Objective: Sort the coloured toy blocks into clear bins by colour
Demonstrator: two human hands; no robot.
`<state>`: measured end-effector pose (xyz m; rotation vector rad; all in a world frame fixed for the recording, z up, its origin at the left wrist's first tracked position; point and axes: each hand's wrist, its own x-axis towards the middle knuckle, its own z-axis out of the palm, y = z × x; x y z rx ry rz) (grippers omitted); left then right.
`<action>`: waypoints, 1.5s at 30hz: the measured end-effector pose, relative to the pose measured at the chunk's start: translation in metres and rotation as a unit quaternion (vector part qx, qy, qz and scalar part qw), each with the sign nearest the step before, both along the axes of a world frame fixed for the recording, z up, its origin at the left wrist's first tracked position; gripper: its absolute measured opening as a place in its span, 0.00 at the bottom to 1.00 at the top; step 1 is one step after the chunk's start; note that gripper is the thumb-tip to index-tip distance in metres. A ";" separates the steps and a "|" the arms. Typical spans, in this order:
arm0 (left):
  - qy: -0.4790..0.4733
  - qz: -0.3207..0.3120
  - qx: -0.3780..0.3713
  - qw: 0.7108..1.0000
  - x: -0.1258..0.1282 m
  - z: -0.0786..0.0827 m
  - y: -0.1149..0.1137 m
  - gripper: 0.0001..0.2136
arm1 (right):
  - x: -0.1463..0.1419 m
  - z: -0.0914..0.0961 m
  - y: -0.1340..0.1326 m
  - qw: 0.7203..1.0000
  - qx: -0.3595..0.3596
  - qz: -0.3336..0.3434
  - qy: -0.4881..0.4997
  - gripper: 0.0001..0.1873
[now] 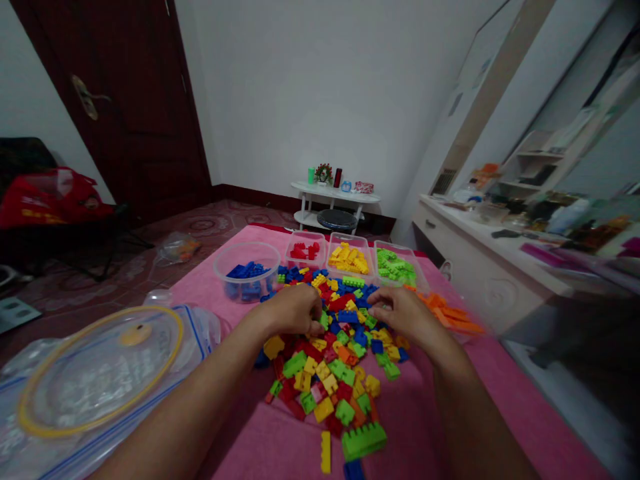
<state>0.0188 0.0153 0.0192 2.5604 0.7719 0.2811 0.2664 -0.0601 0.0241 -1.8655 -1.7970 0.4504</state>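
A loose heap of plastic building bricks (345, 353) in blue, red, yellow, green and orange covers the middle of the pink cloth (400, 427). My left hand (297, 309) is over the heap's left side, fingers curled down among the bricks beside a green brick (324, 321); what the fingertips grip, if anything, is hidden. On the right side of the heap, my right hand (400, 310) reaches in with thumb and fingers bent and apart, close to blue bricks. Nothing shows between them. A long green brick (364, 440) and a thin yellow brick (326, 452) lie at the near end.
Behind the heap stand a round tub (247, 293) of blue bricks and clear boxes with red (305, 263), yellow (327, 263) and green bricks (420, 280). Orange bricks (453, 317) lie at right. A yellow-rimmed lid (177, 333) rests on plastic bags at left.
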 end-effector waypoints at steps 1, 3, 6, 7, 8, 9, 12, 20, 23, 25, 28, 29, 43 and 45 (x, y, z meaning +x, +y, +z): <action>0.010 0.012 -0.001 1.000 -0.004 0.001 0.003 0.05 | -0.001 -0.001 0.000 1.000 -0.008 0.007 0.006 0.10; 0.029 0.028 -0.008 0.999 -0.011 0.005 0.006 0.05 | -0.005 -0.005 -0.002 0.999 -0.033 0.024 0.016 0.11; 0.051 0.025 -0.009 0.998 -0.018 0.011 0.008 0.05 | -0.012 -0.008 -0.006 0.994 -0.098 0.047 0.021 0.15; 0.052 0.025 0.001 0.998 -0.019 0.013 0.008 0.07 | -0.015 -0.008 -0.008 0.992 -0.119 0.047 0.012 0.14; 0.051 0.027 0.013 0.998 -0.019 0.014 0.008 0.09 | -0.019 -0.008 -0.009 0.990 -0.133 0.044 -0.005 0.13; 0.046 0.033 0.026 0.998 -0.019 0.014 0.008 0.12 | -0.023 -0.007 -0.010 0.989 -0.138 0.037 -0.030 0.10; 0.020 0.054 0.054 0.997 -0.014 0.010 0.007 0.14 | -0.033 -0.003 -0.010 0.986 -0.121 -0.003 -0.113 0.05; 0.040 0.097 0.082 0.991 0.015 -0.010 -0.001 0.15 | -0.051 -0.007 -0.007 0.983 -0.043 0.005 -0.177 0.15; 0.082 0.115 0.090 0.986 0.018 -0.010 -0.004 0.11 | -0.052 -0.012 -0.007 0.981 -0.038 0.005 -0.189 0.15; 0.094 0.126 0.100 0.982 0.018 -0.010 -0.005 0.11 | -0.052 -0.014 -0.006 0.981 -0.029 0.003 -0.192 0.13; 0.094 0.141 0.108 0.980 0.018 -0.013 -0.007 0.15 | -0.053 -0.016 -0.005 0.979 -0.035 -0.005 -0.201 0.11; 0.095 0.144 0.111 0.979 0.018 -0.015 -0.006 0.16 | -0.053 -0.016 -0.005 0.978 -0.040 -0.008 -0.203 0.11; 0.043 0.156 0.085 0.983 0.011 -0.005 0.003 0.10 | -0.017 0.023 -0.021 0.968 -0.158 0.035 -0.192 0.11; 0.026 0.148 0.064 0.987 0.008 0.001 0.003 0.09 | -0.019 0.021 -0.025 0.963 -0.181 0.056 -0.192 0.15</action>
